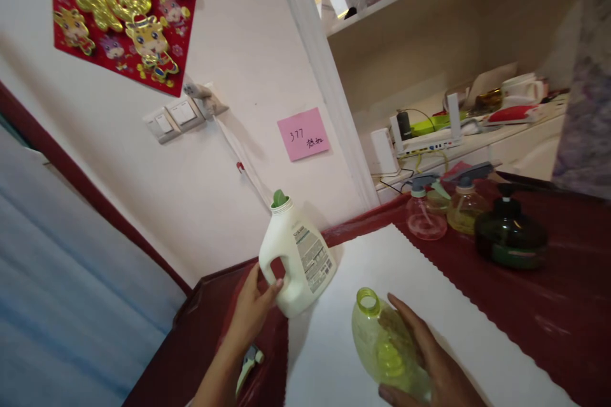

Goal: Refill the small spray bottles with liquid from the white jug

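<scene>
A white detergent jug (pixel 305 261) stands uncapped at the left end of a white mat, a green spout in its neck. My left hand (pixel 252 305) grips the jug by its handle, with the thumb in front and the other fingers mostly hidden behind. Nearer to me is a see-through yellow-green bottle (pixel 382 343) with an open mouth. Wrapped round its right side is my right hand (pixel 429 356), thumb low and fingers along the far side. Left of the mat, partly behind my left forearm, lies what looks like a spray head (pixel 251 362).
The white mat (pixel 353 267) covers part of a dark red table (pixel 539 311). At the right stand a pink spray bottle (pixel 426 219), a yellow spray bottle (pixel 465 210) and a dark green pump bottle (pixel 510 235). Behind are a wall, a shelf with a router (pixel 424 140), and a blue curtain (pixel 71 280).
</scene>
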The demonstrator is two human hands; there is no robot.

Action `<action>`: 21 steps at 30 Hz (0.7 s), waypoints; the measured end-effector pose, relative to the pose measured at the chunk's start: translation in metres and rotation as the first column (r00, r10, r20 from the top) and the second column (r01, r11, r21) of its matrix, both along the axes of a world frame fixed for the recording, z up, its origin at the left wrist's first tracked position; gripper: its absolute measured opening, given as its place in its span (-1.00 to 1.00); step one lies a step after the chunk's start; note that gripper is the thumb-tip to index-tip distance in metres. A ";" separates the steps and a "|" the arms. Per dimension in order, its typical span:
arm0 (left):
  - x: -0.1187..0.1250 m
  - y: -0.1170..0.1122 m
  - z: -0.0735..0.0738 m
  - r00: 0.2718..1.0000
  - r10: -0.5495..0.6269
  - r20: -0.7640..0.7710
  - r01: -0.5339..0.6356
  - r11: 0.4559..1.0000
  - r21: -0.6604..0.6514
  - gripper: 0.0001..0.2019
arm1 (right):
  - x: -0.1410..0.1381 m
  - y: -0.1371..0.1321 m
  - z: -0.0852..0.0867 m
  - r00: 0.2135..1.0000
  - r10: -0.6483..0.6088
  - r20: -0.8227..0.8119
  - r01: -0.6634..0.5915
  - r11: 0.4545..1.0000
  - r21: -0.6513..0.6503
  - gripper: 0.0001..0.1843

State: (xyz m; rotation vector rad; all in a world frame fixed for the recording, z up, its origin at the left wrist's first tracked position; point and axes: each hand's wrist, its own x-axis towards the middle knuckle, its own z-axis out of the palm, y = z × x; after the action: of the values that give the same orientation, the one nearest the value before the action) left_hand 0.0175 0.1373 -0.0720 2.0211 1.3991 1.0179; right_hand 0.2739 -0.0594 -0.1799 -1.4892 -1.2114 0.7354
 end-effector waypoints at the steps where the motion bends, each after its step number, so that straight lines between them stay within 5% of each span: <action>1: 0.008 0.005 -0.001 0.999 0.002 0.044 -0.002 1.000 0.000 -0.32 | 0.002 0.001 0.002 1.000 -0.001 -0.015 0.001 1.000 0.010 0.01; 7: 0.029 0.028 -0.011 0.967 0.073 0.244 -0.085 0.996 0.036 -0.52 | 0.007 0.013 0.001 0.997 -0.073 0.025 0.075 0.996 -0.055 -0.01; 13: 0.044 0.024 -0.017 0.945 0.124 0.301 -0.157 0.984 0.089 -0.54 | 0.004 0.017 -0.007 0.986 -0.117 0.120 0.126 0.989 -0.075 -0.06; 17: 0.041 0.011 0.003 0.971 0.151 0.187 -0.180 0.972 0.153 -0.60 | 0.005 0.017 -0.009 0.988 -0.071 0.133 0.079 0.995 -0.056 0.07; 21: 0.018 -0.010 0.041 0.975 0.220 0.012 -0.214 0.933 0.290 -0.66 | 0.005 0.017 -0.010 0.989 -0.052 0.135 0.061 0.996 -0.062 0.08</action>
State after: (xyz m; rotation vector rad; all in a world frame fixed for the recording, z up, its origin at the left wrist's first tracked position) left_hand 0.0359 0.1271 -0.0307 2.1166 1.5897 1.3716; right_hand 0.2793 -0.0427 -0.1897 -1.6431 -1.2490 0.6517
